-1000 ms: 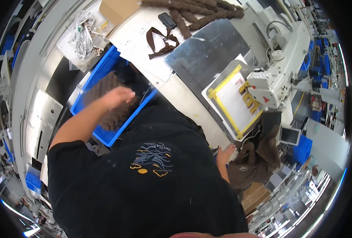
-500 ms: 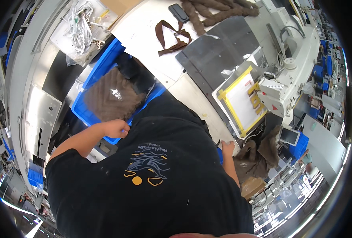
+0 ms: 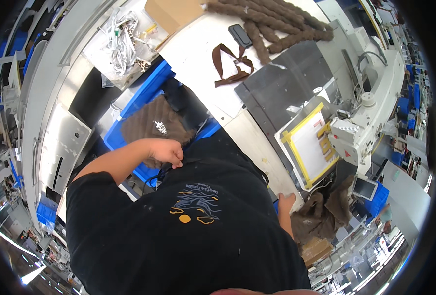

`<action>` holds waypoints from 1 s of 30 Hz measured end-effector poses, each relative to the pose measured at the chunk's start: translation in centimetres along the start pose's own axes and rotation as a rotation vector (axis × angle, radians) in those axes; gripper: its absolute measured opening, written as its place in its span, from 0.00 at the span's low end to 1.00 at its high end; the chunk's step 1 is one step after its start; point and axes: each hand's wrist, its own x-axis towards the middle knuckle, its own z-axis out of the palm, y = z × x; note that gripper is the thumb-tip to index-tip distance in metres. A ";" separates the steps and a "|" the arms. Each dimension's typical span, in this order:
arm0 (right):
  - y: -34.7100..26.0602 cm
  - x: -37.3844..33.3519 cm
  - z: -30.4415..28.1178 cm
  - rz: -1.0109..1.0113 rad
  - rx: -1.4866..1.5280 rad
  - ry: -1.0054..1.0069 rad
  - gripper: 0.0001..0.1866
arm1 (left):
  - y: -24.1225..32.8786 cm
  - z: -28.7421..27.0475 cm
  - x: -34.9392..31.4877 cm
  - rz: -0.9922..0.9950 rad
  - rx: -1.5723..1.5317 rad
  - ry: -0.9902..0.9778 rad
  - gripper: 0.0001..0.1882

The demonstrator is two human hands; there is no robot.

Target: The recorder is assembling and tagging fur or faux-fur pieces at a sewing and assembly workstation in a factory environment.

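Observation:
My left hand is closed in front of the waist of my black shirt. What its fingers hold, if anything, is hidden. Just beyond it, a folded brown plush piece with a small white mark lies in a blue bin. My right hand is closed low by the table's near edge, beside a bit of blue; I cannot make out what is in its fingers. Brown plush cloth hangs in a heap to its right.
A sewing machine stands at the right, with a yellow-edged frame at its head. On the white table lie a brown strap, a dark oblong case and brown plush strips. Bagged parts sit at the upper left.
My view has shifted, so the table and bin appear farther right and lower. My left hand has moved from beside the bin's near edge inward across my waist. The right hand looks much the same.

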 end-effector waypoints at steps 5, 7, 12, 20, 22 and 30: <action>-0.2 1.2 -0.5 0.077 0.017 -0.085 0.44 | -3.9 1.6 0.4 -0.127 -0.092 -0.272 0.08; -2.4 1.3 -1.7 0.103 0.030 -0.111 0.44 | -4.9 3.0 0.3 -0.082 -0.247 -0.287 0.11; -1.6 3.7 -1.5 0.134 -0.068 -0.128 0.45 | -7.1 4.9 -0.5 -0.041 -0.635 -0.269 0.12; -3.5 1.8 -2.6 0.118 -0.115 -0.226 0.45 | -10.7 -12.0 -4.9 -0.363 0.009 1.141 0.19; -3.3 1.1 -2.8 0.064 -0.207 -0.260 0.40 | -16.1 -17.7 -6.4 -0.461 0.015 1.631 0.23; -11.6 -4.9 -8.3 -0.108 0.173 -0.793 0.15 | -19.0 -23.9 -7.2 -0.665 -0.029 1.665 0.23</action>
